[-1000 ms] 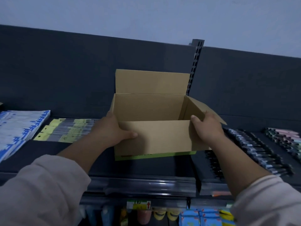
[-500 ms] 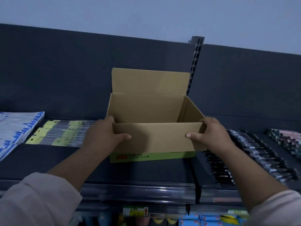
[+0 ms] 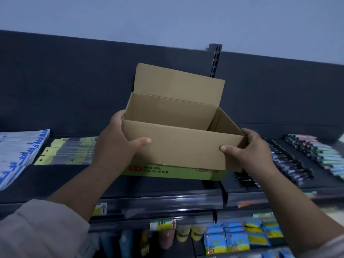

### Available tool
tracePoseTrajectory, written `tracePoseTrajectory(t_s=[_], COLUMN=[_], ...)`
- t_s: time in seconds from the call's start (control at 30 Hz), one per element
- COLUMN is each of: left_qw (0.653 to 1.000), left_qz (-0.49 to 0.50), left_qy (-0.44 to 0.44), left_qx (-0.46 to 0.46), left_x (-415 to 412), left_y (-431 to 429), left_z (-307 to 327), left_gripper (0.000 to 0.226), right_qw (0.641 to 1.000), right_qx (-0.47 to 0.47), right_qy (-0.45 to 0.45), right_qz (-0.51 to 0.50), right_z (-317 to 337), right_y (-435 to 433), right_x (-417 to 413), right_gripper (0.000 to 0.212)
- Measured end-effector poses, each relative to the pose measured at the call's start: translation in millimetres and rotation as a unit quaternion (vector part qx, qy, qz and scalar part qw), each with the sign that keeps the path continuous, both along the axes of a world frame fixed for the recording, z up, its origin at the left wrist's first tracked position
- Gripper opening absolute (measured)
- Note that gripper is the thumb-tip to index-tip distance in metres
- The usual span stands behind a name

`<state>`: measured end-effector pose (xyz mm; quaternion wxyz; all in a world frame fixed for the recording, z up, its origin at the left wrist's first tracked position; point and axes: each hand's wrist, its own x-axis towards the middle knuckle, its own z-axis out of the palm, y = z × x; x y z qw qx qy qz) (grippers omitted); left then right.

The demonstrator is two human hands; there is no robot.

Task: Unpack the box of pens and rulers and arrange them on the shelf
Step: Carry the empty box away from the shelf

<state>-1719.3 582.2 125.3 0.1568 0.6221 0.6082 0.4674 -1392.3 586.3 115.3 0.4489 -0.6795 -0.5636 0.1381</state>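
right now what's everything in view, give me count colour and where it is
cardboard box: one, brown with a green band, open, at the middle of the top shelf
top shelf: one, dark, across the view
blue and white packets: a stack, count unclear, shelf's far left
yellow-topped packets: several, clear with yellow heads, left of the box
black pens: a row, count unclear, right of the box
pastel pens: a row, pink and green, far right
price tags: at least two, yellow-green with red arrows, on the rails below
blue bags: several, blue and yellow, lower shelf, right
left hand: one, grips the box's left side
right hand: one, grips the box's right corner
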Motion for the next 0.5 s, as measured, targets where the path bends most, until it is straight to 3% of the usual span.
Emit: tracePoseTrajectory(t_s=[0.1, 0.2, 0.27, 0.5], left_qw=[1.000, 0.995, 0.990, 0.976], left_qz=[-0.014, -0.072, -0.113, -0.215], left_qy=[-0.013, -0.063, -0.076, -0.035], left_qx=[-0.018, -0.024, -0.023, 0.009], left_x=[-9.6, -17.5, -19.4, 20.9], left_y=[-15.2, -31.9, -44.4, -88.7], left_z=[9.5, 13.1, 14.1, 27.9], left_gripper=[0.101, 0.062, 0.055, 0.072], right_qw=[0.999, 0.997, 0.994, 0.971], right_qx=[0.008, 0.020, 0.025, 0.028], right_qy=[-0.005, -0.020, -0.026, -0.028], right_qz=[-0.034, -0.073, -0.104, -0.236], right_z=[5.9, 13.1, 17.8, 29.7], right_y=[-39.0, -81.6, -112.4, -237.7], right_x=[-11.4, -23.1, -27.5, -15.5], right_gripper=[0.095, 0.092, 0.089, 0.093])
